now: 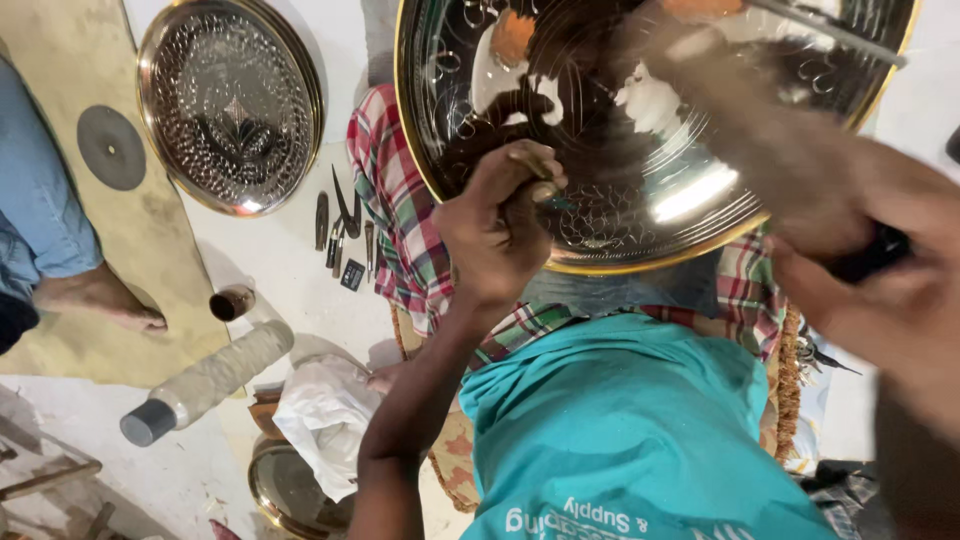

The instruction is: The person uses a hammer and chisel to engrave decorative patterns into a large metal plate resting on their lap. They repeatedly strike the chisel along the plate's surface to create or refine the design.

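Observation:
A large shiny brass plate (700, 190) with engraved patterns rests on my lap, over a red and green plaid cloth (400, 220). My left hand (495, 235) is closed around a small chisel (545, 185), whose tip is pressed onto the plate's surface near its lower rim. My right hand (880, 280), blurred by motion, grips the dark handle of a tool (870, 255) above the plate's right side. A thin metal shaft (830, 32) shows blurred at the top right. My teal shirt (620, 430) fills the lower middle.
A second engraved round plate (230, 105) lies on the floor at upper left. Several small hand tools (340, 230) lie beside the cloth. A plastic bottle (210, 380), a small cup (232, 302), a white rag (325, 415) and another person's foot (100, 300) are at left.

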